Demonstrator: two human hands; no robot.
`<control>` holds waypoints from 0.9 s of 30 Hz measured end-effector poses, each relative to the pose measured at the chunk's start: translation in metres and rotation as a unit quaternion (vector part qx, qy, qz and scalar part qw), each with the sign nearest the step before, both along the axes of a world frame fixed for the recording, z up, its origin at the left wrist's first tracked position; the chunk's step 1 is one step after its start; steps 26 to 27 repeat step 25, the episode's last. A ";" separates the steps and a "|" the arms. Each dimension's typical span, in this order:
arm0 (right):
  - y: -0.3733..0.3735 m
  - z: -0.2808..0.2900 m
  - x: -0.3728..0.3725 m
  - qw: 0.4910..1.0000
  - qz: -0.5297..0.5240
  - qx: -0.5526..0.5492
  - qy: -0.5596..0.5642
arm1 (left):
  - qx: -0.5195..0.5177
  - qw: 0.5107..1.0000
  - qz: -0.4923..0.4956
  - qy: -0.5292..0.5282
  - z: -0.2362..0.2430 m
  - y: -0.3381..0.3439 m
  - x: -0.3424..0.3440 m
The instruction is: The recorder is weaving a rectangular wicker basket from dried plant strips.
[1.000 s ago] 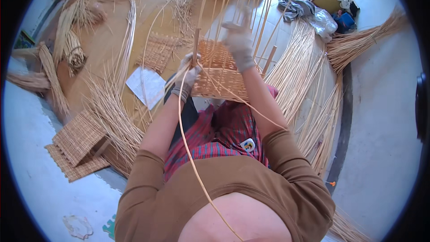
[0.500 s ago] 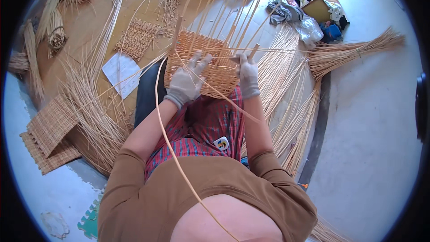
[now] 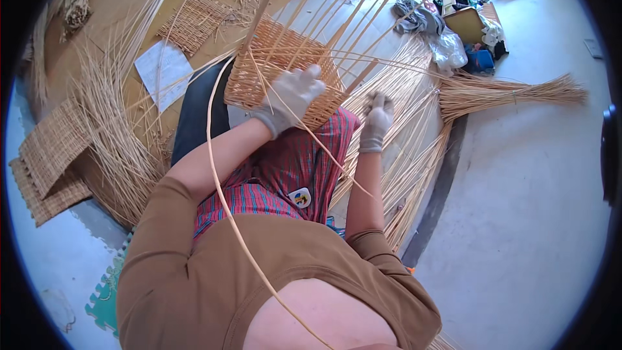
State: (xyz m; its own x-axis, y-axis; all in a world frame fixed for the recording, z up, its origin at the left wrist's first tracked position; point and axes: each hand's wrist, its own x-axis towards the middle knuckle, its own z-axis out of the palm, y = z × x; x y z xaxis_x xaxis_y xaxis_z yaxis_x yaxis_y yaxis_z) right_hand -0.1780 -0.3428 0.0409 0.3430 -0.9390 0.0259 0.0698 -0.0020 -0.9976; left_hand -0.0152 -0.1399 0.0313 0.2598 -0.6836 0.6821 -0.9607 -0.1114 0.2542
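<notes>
A partly woven wicker basket [image 3: 278, 45] is tilted on my lap, its long upright stakes fanning away from me. My left hand [image 3: 293, 96], in a pale glove, lies over the near side of the weave, fingers bent against it; the fingertips' hold is partly hidden. To the right of the basket and apart from it, my gloved right hand [image 3: 378, 116] is raised with curled fingers. Whatever it may hold does not show clearly. A loose cane strand [image 3: 301, 120] crosses in front of my left hand, and a thicker cane [image 3: 223, 191] curves down past my chest.
Bundles of long cane [image 3: 512, 96] lie to the right and loose strands [image 3: 107, 129] to the left. Woven panels [image 3: 55, 146] rest at the left, another panel [image 3: 193, 24] farther off. A white sheet [image 3: 162, 74] lies nearby. Bags and boxes [image 3: 466, 26] crowd the far right.
My right hand has drawn away from the basket's right edge, down and to the right; the dark flat piece seen in it no longer shows. My left hand has shifted right across the weave.
</notes>
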 end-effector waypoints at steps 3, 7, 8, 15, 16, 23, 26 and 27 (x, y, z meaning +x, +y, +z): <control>-0.002 0.044 0.055 0.961 0.065 -0.259 0.067 | 0.198 0.976 0.082 0.039 -0.003 -0.027 -0.040; -0.021 0.043 0.087 0.991 0.078 -0.056 -0.098 | 0.220 0.970 0.107 0.006 -0.017 -0.039 -0.047; -0.016 0.041 0.074 0.987 0.043 0.055 -0.145 | 0.228 0.967 0.116 0.000 -0.022 -0.038 -0.043; 0.028 -0.010 -0.014 0.974 -0.001 0.189 -0.127 | 0.151 0.981 0.001 0.122 -0.006 -0.021 -0.029; 0.046 0.014 0.002 0.993 0.030 0.113 -0.029 | 0.056 0.980 -0.041 0.185 -0.007 -0.005 -0.026; 0.108 0.031 0.084 0.981 0.196 -0.004 -0.009 | 0.112 0.978 0.120 0.133 0.012 0.068 0.019; 0.105 -0.001 0.059 0.971 0.231 -0.056 0.036 | 0.189 0.968 0.110 0.127 0.003 0.071 0.035; 0.105 -0.001 0.059 0.971 0.231 -0.056 0.036 | 0.189 0.968 0.110 0.127 0.003 0.071 0.035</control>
